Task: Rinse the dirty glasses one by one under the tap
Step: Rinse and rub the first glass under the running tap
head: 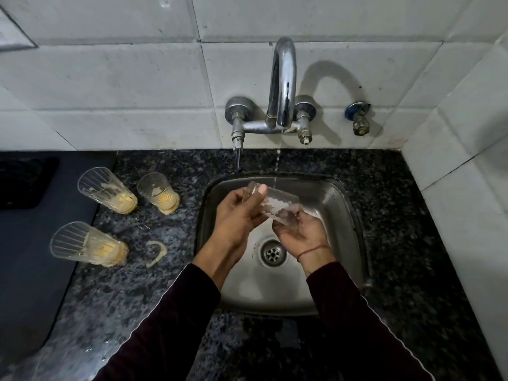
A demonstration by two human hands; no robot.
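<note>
Over the steel sink (341, 213) I hold a clear ribbed glass (277, 206) on its side, below the chrome tap (283, 86). A thin stream of water (277, 169) falls from the spout onto the glass. My left hand (239, 213) grips the glass near its left end, thumb on top. My right hand (301, 232) cups the other end from below, fingers curled round it. Three dirty glasses with yellow residue stand on the counter to the left: one at the back left (105, 189), one beside it (159, 192), one nearer me (86, 243).
A yellowish ring of residue (156, 253) marks the dark granite counter (398, 215) beside the sink. A dark mat (33, 243) covers the far left. White tiled walls rise behind and to the right, with a small valve (360, 118) right of the tap. The sink drain (272, 253) lies open.
</note>
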